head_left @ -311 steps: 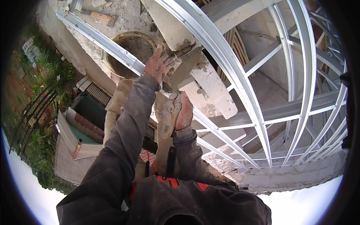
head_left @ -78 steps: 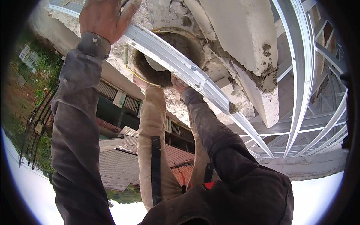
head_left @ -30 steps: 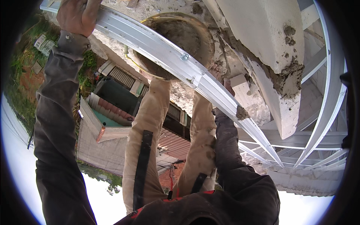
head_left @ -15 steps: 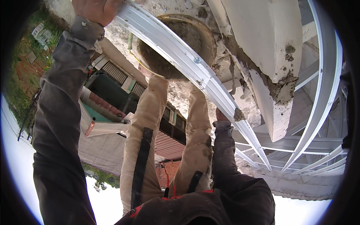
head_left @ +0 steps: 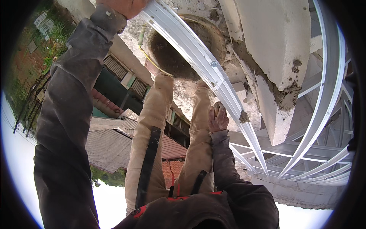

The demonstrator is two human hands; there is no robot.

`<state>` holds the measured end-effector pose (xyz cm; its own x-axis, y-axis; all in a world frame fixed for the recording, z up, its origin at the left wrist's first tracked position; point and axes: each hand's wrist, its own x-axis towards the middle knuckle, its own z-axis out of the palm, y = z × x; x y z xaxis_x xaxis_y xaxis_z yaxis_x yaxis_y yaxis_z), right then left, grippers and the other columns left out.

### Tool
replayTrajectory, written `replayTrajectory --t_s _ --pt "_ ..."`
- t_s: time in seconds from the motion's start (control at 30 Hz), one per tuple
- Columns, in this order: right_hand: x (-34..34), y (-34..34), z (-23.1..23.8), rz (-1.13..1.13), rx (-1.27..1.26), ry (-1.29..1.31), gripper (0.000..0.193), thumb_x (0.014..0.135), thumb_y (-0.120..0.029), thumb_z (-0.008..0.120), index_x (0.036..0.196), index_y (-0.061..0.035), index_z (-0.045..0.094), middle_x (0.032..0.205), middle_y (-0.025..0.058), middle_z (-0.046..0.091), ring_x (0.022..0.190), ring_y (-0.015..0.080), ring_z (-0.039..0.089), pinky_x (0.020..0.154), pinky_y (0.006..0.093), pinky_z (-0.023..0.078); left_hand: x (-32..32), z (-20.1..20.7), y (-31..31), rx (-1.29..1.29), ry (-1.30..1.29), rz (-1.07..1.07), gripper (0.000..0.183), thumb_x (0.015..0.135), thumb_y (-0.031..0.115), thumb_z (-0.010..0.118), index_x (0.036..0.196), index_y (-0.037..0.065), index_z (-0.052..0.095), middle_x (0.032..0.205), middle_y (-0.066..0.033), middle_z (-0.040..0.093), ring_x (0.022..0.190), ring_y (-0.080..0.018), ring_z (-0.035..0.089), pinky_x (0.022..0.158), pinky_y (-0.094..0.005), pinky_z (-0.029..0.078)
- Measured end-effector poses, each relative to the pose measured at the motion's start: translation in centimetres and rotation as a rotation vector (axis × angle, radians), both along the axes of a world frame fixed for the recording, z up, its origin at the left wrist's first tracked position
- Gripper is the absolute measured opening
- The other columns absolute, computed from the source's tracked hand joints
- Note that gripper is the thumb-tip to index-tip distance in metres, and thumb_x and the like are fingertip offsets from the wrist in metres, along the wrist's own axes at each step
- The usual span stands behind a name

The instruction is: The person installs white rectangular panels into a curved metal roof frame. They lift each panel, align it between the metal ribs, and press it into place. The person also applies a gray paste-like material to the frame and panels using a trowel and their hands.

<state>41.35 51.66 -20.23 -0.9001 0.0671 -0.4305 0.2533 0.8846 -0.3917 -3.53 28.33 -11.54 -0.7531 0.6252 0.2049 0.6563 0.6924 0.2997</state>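
My left hand point(head_left: 127, 7) is at the top edge, beside the upper end of a silver metal roof beam point(head_left: 194, 51); its fingers are cut off by the picture's edge. Lower down, my right hand point(head_left: 218, 118) is beside my right knee, left of the beam, with its fingers curled in. Whatever it may hold is hidden. Under the beam lies a round bucket point(head_left: 218, 40) with dark, mortar-smeared insides. Its yellow wire handle point(head_left: 154, 63) has a green grip. A lump of mortar point(head_left: 244, 116) sticks to the beam's lower part.
Pale masonry blocks point(head_left: 274, 42) with wet mortar point(head_left: 286, 97) between them stand to the right. Beyond them run more metal beams point(head_left: 329, 80). My legs point(head_left: 148, 110) straddle the view above roofs point(head_left: 106, 147) far below, a drop on the left.
My right hand has come out from behind the beam, moving left and into plain view. My left hand has shifted right and slightly up, and the whole view has shifted a little.
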Motion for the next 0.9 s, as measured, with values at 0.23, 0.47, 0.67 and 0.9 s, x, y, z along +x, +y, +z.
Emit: replayTrajectory --t_s 0.23,0.47,0.67,0.9 --pt "-10.4 -5.7 -11.8 0.078 0.011 -0.034 0.057 0.082 -0.022 0.057 0.135 -0.0106 0.041 0.131 0.015 0.049 0.117 0.0341 0.048 0.099 0.0389 0.039 0.2 -0.2 -0.3 0.039 0.031 0.012 0.024 0.079 0.029 0.057 0.07 0.008 0.06 0.066 -0.0143 0.057 0.065 -0.0355 0.054 0.062 -0.0437 0.041" --pt "-15.5 -8.9 -20.4 -0.067 -0.08 -0.046 0.038 0.086 -0.022 0.053 0.122 -0.0092 0.052 0.122 0.0159 0.053 0.111 0.0345 0.051 0.095 0.0412 0.041 0.4 -1.0 -0.6 0.076 0.132 0.08 0.027 0.074 0.034 0.06 0.075 0.007 0.063 0.062 -0.0148 0.057 0.068 -0.0354 0.057 0.068 -0.044 0.044" --pt "-15.1 -8.5 -17.2 -0.004 -0.067 -0.073 0.034 0.082 -0.021 0.059 0.113 -0.0085 0.055 0.112 0.0151 0.056 0.102 0.0341 0.054 0.087 0.0413 0.044 0.2 -0.6 -0.2 0.083 0.053 0.041 0.022 0.075 0.029 0.059 0.072 0.007 0.062 0.062 -0.0147 0.056 0.064 -0.0349 0.054 0.066 -0.0433 0.042" --pt "-12.7 -7.1 -8.2 0.093 -0.263 0.007 0.029 0.078 -0.02 0.066 0.103 -0.0076 0.059 0.1 0.014 0.059 0.091 0.0336 0.057 0.078 0.0414 0.048 0.3 0.4 0.1 0.031 0.051 0.043 0.023 0.078 0.029 0.06 0.072 0.007 0.064 0.063 -0.0148 0.057 0.067 -0.035 0.054 0.064 -0.0438 0.041"
